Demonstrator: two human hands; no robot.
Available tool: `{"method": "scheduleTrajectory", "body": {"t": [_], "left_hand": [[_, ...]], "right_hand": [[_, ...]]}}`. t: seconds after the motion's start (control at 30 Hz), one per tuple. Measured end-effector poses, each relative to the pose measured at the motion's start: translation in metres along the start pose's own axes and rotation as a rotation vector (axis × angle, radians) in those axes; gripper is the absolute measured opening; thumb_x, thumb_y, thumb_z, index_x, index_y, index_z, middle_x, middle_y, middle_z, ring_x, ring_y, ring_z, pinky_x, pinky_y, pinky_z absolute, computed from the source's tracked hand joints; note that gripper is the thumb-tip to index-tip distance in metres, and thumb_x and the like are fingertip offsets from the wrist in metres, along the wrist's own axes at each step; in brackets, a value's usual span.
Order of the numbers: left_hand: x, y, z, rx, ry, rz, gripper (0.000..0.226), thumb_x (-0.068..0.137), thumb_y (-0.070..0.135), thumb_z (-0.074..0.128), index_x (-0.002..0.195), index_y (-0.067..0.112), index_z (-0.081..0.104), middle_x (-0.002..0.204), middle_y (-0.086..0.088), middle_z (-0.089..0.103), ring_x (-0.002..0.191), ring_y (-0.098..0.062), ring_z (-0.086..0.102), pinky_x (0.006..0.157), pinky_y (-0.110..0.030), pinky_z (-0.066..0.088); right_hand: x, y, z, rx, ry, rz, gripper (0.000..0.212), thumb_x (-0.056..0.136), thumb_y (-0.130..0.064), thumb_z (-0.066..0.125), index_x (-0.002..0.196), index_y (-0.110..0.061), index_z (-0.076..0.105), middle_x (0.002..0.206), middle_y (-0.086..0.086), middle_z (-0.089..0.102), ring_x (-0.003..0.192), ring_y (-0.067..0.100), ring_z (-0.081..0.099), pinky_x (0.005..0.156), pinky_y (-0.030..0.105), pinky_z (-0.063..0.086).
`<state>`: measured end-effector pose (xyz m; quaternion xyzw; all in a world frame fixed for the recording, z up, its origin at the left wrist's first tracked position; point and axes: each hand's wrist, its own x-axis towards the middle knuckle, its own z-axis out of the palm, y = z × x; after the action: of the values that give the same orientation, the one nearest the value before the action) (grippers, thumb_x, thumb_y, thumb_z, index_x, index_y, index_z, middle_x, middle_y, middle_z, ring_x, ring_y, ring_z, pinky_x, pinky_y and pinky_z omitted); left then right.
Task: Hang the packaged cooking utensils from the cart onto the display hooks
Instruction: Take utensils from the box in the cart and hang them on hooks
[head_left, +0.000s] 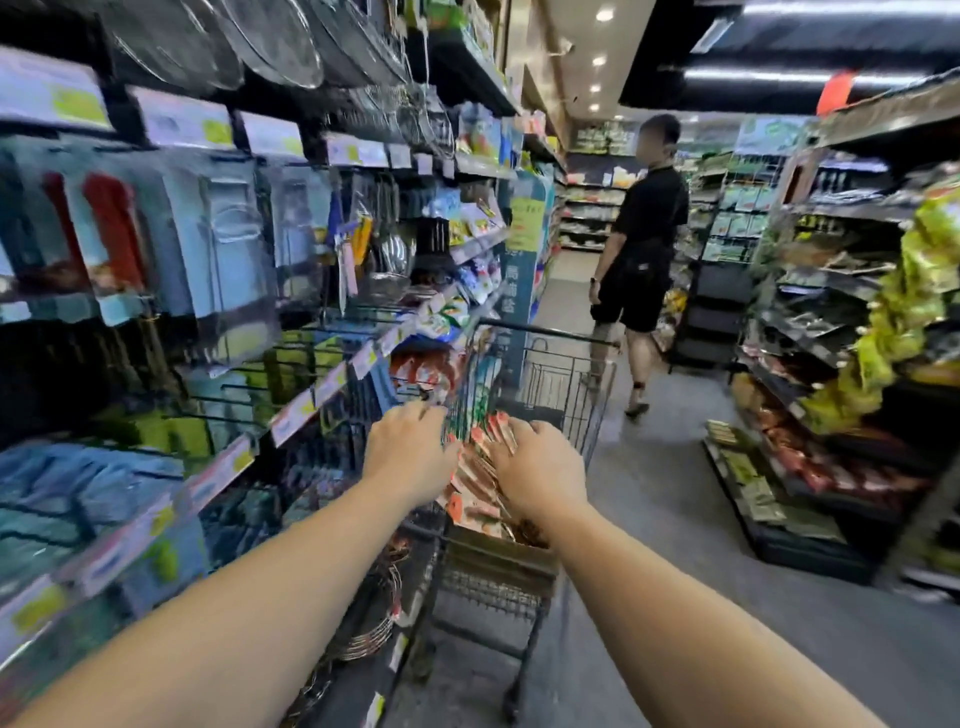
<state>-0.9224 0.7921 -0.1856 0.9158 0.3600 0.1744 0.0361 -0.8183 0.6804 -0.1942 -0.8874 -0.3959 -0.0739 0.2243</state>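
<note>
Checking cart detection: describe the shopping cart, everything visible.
The shopping cart is a dark wire-mesh basket on a dark frame with a bar handle at its far end, standing upright in the aisle beside the left shelving. It holds a stack of red-and-white packaged utensils, which the left hand and right hand touch.
</note>
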Motion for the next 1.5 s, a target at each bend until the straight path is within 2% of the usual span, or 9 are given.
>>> {"method": "scheduleTrajectory", "body": {"t": [0.17,0.43,0.73,0.9,1.07,1.17,1.3,1.4,1.5], "left_hand": [[0.076,0.035,0.079,-0.042,-0.037,-0.037,0.056,0.093,0.050,0.045,0.141,0.022,0.038,0.146,-0.004,0.038,0.134,-0.027,0.034,0.109,-0.042,0.033],[0.189,0.083,0.166,-0.050,-0.093,-0.175,0.056,0.095,0.049,0.043,0.145,0.027,0.031,0.150,-0.002,0.032,0.138,-0.027,0.028,0.112,-0.043,0.025],[0.279,0.063,0.261,-0.074,-0.148,-0.274,0.059,0.092,0.050,0.047,0.145,0.027,0.031,0.149,-0.003,0.035,0.136,-0.027,0.031,0.112,-0.045,0.029],[0.306,0.037,0.309,-0.085,-0.181,-0.349,0.060,0.093,0.048,0.047,0.145,0.027,0.029,0.149,-0.005,0.033,0.136,-0.029,0.030,0.111,-0.045,0.028],[0.325,0.015,0.348,-0.074,-0.222,-0.445,0.061,0.091,0.050,0.050,0.144,0.026,0.033,0.146,-0.005,0.038,0.134,-0.029,0.033,0.110,-0.044,0.029],[0.328,0.013,0.369,-0.067,-0.235,-0.509,0.059,0.091,0.045,0.052,0.143,0.025,0.036,0.145,-0.005,0.040,0.133,-0.028,0.035,0.110,-0.041,0.028],[0.322,0.026,0.398,-0.060,-0.235,-0.655,0.060,0.089,0.040,0.056,0.143,0.022,0.037,0.142,-0.009,0.042,0.131,-0.032,0.036,0.109,-0.043,0.028],[0.314,0.048,0.419,-0.064,-0.220,-0.812,0.059,0.088,0.036,0.058,0.141,0.017,0.040,0.141,-0.010,0.043,0.129,-0.032,0.039,0.106,-0.040,0.031],[0.305,0.068,0.440,-0.095,-0.222,-0.925,0.062,0.089,0.038,0.056,0.144,0.017,0.036,0.144,-0.008,0.040,0.133,-0.028,0.035,0.110,-0.038,0.027]], "right_hand": [[0.083,0.067,0.042,0.008,-0.025,-0.007,0.042,0.095,-0.045,0.043,0.128,-0.021,0.053,0.126,0.004,0.057,0.117,0.027,0.053,0.095,0.042,0.046],[0.224,0.183,0.086,-0.017,-0.178,-0.056,0.050,0.095,-0.043,0.044,0.139,-0.021,0.043,0.136,0.009,0.051,0.123,0.029,0.049,0.099,0.042,0.044],[0.331,0.225,0.182,-0.035,-0.352,-0.099,0.051,0.094,-0.043,0.047,0.141,-0.026,0.038,0.134,0.006,0.052,0.118,0.028,0.053,0.092,0.041,0.049],[0.368,0.225,0.242,-0.066,-0.506,-0.128,0.058,0.097,-0.040,0.046,0.149,-0.028,0.024,0.142,0.009,0.043,0.122,0.031,0.049,0.093,0.043,0.048],[0.395,0.224,0.291,-0.055,-0.643,-0.206,0.055,0.097,-0.039,0.045,0.148,-0.028,0.027,0.140,0.008,0.045,0.121,0.031,0.050,0.089,0.041,0.047],[0.410,0.231,0.315,-0.062,-0.719,-0.256,0.055,0.097,-0.038,0.045,0.147,-0.026,0.028,0.139,0.008,0.045,0.120,0.032,0.051,0.092,0.043,0.045],[0.431,0.252,0.353,-0.062,-0.814,-0.344,0.052,0.095,-0.038,0.048,0.144,-0.027,0.033,0.128,0.007,0.051,0.110,0.031,0.055,0.089,0.043,0.049],[0.441,0.274,0.380,-0.094,-0.923,-0.478,0.053,0.096,-0.033,0.047,0.146,-0.027,0.029,0.129,0.006,0.053,0.109,0.027,0.056,0.085,0.040,0.049],[0.449,0.295,0.401,-0.089,-0.984,-0.586,0.053,0.098,-0.032,0.045,0.148,-0.028,0.026,0.130,0.007,0.053,0.108,0.027,0.057,0.082,0.037,0.048]]}}
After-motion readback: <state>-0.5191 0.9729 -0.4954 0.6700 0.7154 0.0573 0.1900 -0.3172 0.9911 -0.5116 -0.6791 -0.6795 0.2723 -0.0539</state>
